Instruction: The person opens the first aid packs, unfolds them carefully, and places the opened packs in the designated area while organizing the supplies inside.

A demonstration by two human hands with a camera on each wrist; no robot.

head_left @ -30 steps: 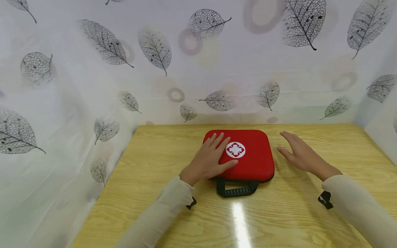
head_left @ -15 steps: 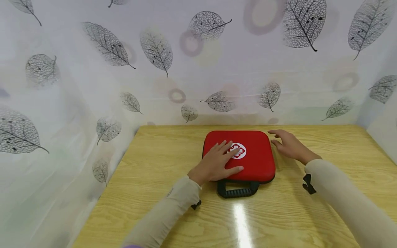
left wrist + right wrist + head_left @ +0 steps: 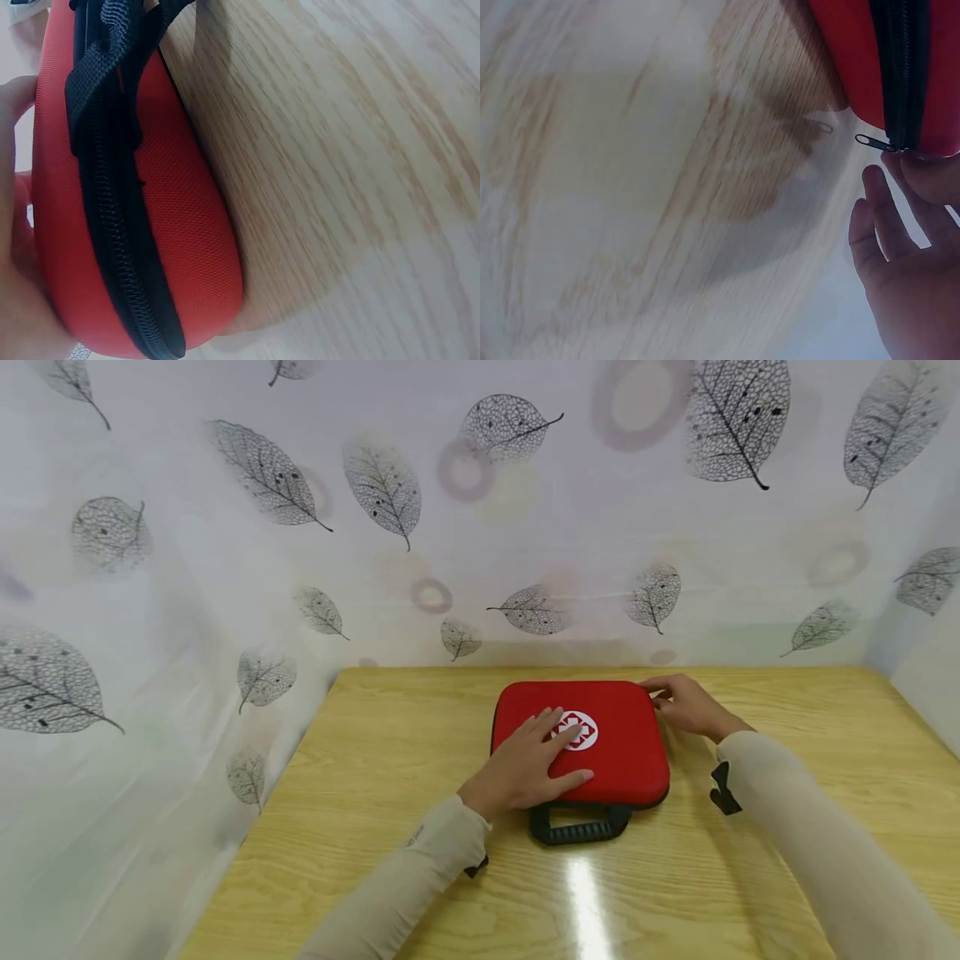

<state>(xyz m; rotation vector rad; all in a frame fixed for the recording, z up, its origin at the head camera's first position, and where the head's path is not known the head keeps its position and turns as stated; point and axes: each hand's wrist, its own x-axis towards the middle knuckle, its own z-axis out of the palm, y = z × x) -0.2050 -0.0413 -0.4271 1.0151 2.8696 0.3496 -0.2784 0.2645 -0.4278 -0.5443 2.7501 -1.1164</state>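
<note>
A red first-aid case with a white cross emblem lies on the table, its black handle toward me. My left hand rests on the left part of the lid, fingers spread and partly over the emblem. In the left wrist view, the case's black zipper runs closed along the handle side. At the far right corner is my right hand. The right wrist view has its thumb and forefinger pinching the zipper slider, whose looped pull tab sticks out sideways.
The case lies on a wood-grain table. A pale leaf-patterned sheet hangs behind the table and along its sides. Both sleeves are beige, with black wrist straps beneath.
My right hand has moved leftward from beside the case to its far right corner and taken hold of the zipper slider. My left hand has slid slightly right and nearer me on the lid.
</note>
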